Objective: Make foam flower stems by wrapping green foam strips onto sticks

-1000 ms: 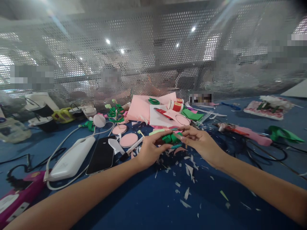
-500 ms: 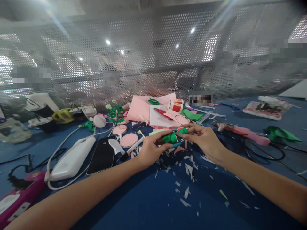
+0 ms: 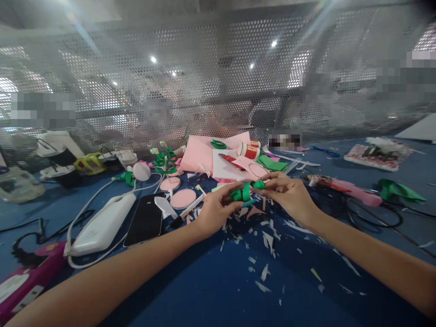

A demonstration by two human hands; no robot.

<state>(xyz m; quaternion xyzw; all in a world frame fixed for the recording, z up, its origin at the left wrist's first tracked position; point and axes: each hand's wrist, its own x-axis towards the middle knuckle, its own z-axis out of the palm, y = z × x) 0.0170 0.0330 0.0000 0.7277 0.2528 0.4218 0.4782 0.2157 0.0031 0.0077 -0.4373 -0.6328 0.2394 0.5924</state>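
Note:
Between the thumb and fingers of my left hand is a rolled green paper strip. My right hand pinches a second green curl, just right of the first. The two curls are very close; whether a strip joins them I cannot tell. Beneath and around both hands lie white and pink paper scraps. To the left of my left hand are pink paper discs and a white-and-black pen.
A phone, a white power bank and a magenta power strip lie left. Pink sheets and a red cutter are behind my hands. A pink glue gun with black cable lies right.
The green curls have turned slightly in my fingers and show more of their sides. My right hand's fingers have shifted a little; both arms stay nearly in place.

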